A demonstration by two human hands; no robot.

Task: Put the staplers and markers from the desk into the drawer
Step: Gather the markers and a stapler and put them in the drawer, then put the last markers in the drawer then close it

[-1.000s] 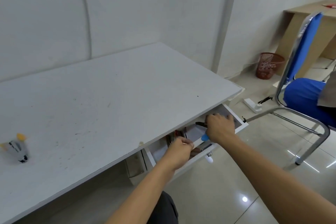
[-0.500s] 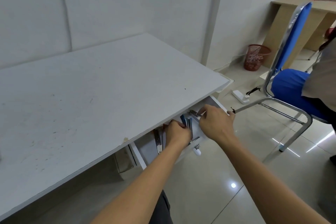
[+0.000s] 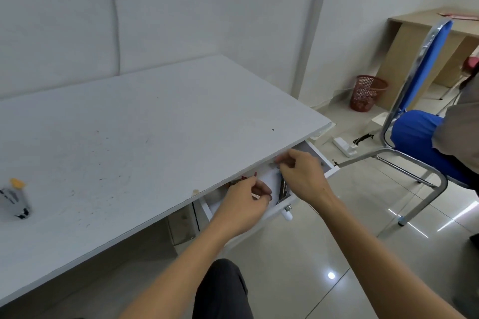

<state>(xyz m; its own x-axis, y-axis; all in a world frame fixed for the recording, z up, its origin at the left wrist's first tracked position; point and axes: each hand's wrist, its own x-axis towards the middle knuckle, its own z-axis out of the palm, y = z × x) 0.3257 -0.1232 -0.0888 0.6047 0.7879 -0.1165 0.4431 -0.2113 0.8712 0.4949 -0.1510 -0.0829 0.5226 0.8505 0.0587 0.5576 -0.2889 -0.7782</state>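
Note:
The white drawer [image 3: 272,214] stands pulled out under the front right edge of the white desk [image 3: 145,122]. Both of my hands are inside it. My left hand [image 3: 243,202] is closed around a red marker [image 3: 267,197], whose red ends show at my fingers. My right hand [image 3: 302,176] hovers over the drawer's right half with its fingertips pinched near a small grey thing; what it holds is unclear. Metal staplers [image 3: 283,190] and a blue piece lie between my hands. A small grey-and-white item with a yellow end [image 3: 15,199] stands at the desk's far left.
A blue chair with a chrome frame [image 3: 414,137] stands right of the drawer, with a person partly on it. A white power strip [image 3: 344,146] lies on the tiled floor. A red mesh bin [image 3: 366,93] and a wooden desk [image 3: 425,41] stand behind.
Both hands have shifted inside the drawer. The blue-capped marker that my right hand held a second ago is no longer in its grip, and red now shows in my left hand.

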